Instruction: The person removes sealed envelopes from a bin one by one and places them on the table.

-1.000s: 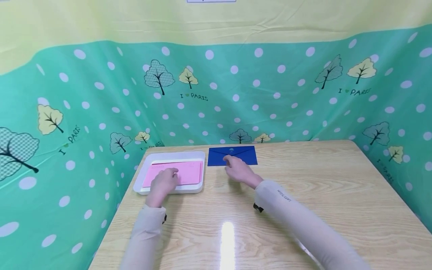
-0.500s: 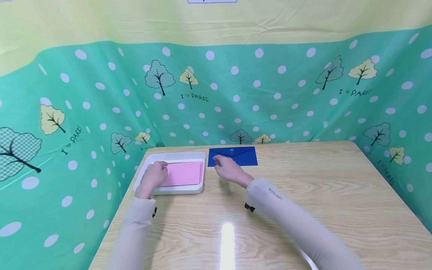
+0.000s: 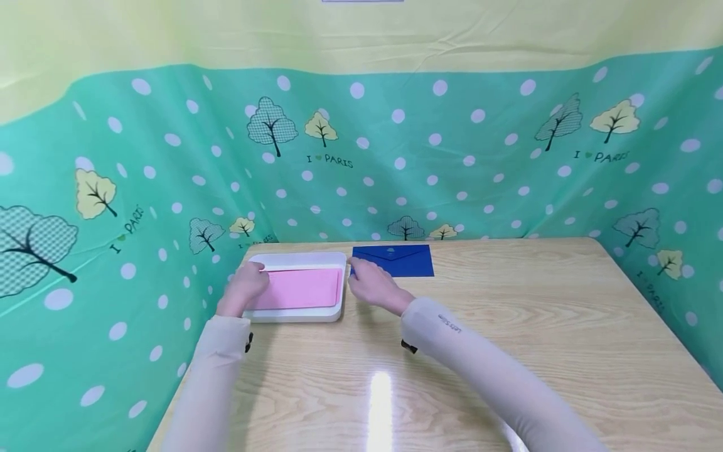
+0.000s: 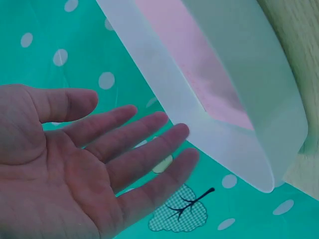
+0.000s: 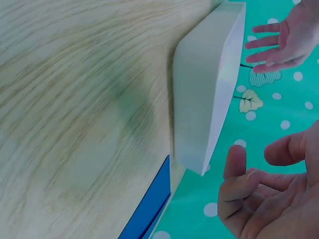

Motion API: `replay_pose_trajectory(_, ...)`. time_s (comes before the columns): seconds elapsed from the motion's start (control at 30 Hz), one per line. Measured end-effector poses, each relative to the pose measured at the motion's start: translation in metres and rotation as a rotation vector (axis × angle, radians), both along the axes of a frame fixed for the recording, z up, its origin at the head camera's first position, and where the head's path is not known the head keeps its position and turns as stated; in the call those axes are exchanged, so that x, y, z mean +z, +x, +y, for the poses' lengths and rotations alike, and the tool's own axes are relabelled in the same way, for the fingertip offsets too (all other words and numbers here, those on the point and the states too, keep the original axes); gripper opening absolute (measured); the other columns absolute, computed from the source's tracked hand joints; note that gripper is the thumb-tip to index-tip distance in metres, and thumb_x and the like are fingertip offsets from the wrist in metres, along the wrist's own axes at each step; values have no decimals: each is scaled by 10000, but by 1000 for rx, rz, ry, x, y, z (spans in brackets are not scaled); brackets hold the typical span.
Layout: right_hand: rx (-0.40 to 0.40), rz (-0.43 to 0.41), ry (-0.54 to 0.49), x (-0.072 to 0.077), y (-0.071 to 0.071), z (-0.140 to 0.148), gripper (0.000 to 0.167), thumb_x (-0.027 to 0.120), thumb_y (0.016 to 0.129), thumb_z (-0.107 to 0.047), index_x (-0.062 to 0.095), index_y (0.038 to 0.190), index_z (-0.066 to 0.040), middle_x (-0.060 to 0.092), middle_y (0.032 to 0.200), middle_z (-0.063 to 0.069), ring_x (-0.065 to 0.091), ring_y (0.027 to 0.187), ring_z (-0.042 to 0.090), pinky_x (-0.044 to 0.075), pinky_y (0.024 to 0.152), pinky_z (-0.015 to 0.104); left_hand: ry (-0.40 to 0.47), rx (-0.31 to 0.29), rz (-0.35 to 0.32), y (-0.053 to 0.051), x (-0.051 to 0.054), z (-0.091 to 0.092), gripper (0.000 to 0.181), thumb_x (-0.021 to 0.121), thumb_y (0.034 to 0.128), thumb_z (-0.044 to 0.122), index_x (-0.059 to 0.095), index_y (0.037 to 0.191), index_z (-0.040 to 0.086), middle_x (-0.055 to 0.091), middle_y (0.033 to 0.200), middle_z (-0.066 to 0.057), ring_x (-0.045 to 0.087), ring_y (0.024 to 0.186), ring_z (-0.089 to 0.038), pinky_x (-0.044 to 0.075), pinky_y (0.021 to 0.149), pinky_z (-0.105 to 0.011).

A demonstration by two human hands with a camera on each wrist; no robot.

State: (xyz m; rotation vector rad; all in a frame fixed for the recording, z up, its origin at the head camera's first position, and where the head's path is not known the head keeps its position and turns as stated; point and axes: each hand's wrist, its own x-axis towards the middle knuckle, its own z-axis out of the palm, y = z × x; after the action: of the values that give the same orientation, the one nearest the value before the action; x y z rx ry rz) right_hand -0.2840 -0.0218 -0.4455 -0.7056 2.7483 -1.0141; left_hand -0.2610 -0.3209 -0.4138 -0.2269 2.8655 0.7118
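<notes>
My left hand (image 3: pixel 246 287) hovers over the left end of the white tray (image 3: pixel 299 317). In the left wrist view its fingers (image 4: pixel 144 144) are straight and apart, with nothing held. Pink envelopes (image 3: pixel 305 289), perhaps more than one stacked, lie flat in the tray. Beside the tray's right wall is my right hand (image 3: pixel 373 284), over the left end of a dark blue envelope (image 3: pixel 401 258) with its flap side up. In the right wrist view the fingers of my right hand (image 5: pixel 274 194) are loosely bent and hold nothing, apart from the tray wall.
A wooden table (image 3: pixel 508 339) carries the tray and the blue envelope near its back edge. Behind and along both sides hangs a green dotted curtain (image 3: pixel 452 157) with printed trees. A bright light reflection lies on the tabletop at the front.
My left hand has moved left from above the pink envelopes to the tray's left end. My right hand has shifted left across the blue envelope toward the tray. Envelopes and tray stay put.
</notes>
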Motion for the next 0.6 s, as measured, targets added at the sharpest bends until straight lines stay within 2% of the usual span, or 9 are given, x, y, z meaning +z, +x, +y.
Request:
replay_pose_trajectory(0.1,14,17,30,1,0,-6,485,469,1079,-131,477,1549,-12,595,1463,148,616,1112,253,534,952,445,-6,0,-22,-3,3,-4,431,337,1070,151,592,1270,-133,624,1177,-337,607,1037,-457,524,861,-559)
replay_pose_trajectory(0.17,29,24,49,0,-1,-10,478,477,1081,-134,482,1544,-11,631,1395,142,634,1056,247,553,897,430,-16,-2,-43,-5,5,-8,410,333,1082,178,609,1159,-115,622,1021,-270,596,910,-385,516,775,-493)
replay_pose_trajectory(0.2,36,28,55,0,-1,-12,477,480,1079,-127,483,1541,-8,640,1374,141,639,1026,245,553,864,418,-18,-3,-58,-6,6,-10,417,330,1085,185,601,1146,-126,611,1000,-266,586,893,-372,512,766,-485)
replay_pose_trajectory(0.3,47,27,63,0,-2,-17,474,490,1077,-122,485,1537,-7,650,1352,138,619,953,216,534,819,381,-26,-3,-106,-9,8,-14,492,322,1085,193,534,1301,-195,598,1207,-372,597,1057,-454,520,892,-555)
replay_pose_trajectory(0.4,42,13,57,0,-2,-22,493,494,1069,-120,472,1550,-14,629,1411,143,608,920,195,526,810,365,-19,-4,-146,-13,9,-16,557,321,1089,199,409,1433,-230,475,1421,-434,514,1267,-543,459,1033,-628)
replay_pose_trajectory(0.53,38,-29,36,1,2,-28,519,493,1057,-113,449,1565,-16,624,1410,158,617,831,213,532,749,366,8,6,-180,-16,7,-17,580,335,1101,225,364,1464,-227,424,1471,-437,444,1349,-573,419,1077,-647)
replay_pose_trajectory(0.6,35,-47,35,2,4,-33,527,504,1054,-120,445,1568,-15,623,1404,157,611,837,211,525,749,357,22,14,-191,-17,6,-18,590,337,1098,225,340,1482,-223,399,1492,-437,415,1374,-579,401,1093,-654)
